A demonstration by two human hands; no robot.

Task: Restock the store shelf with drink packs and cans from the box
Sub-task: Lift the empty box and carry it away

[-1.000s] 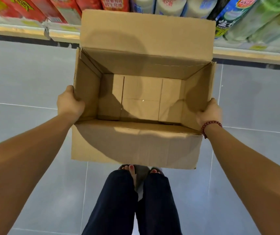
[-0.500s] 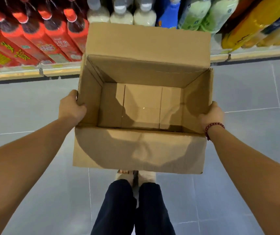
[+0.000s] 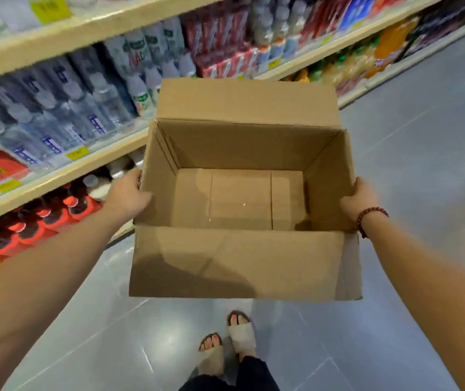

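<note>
I hold an open brown cardboard box (image 3: 242, 263) in front of me above the floor. Nothing lies inside it; only its bare bottom shows. My left hand (image 3: 128, 194) grips the box's left wall. My right hand (image 3: 359, 197), with a red bead bracelet on the wrist, grips the right wall. Both long flaps stand open, one toward me and one away. The store shelf (image 3: 56, 176) runs along my left, stocked with water bottles (image 3: 56, 119) and red-capped drink bottles (image 3: 42, 215).
The shelving carries on to the upper right with red drink packs (image 3: 220, 38) and orange and yellow bottles (image 3: 366, 57). Grey tiled aisle floor (image 3: 423, 122) stretches ahead and to the right. My feet in sandals (image 3: 228, 340) are below the box.
My view has swung from facing the shelf and floor to looking along the aisle, with the shelves now on my left. The box stays gripped in both hands.
</note>
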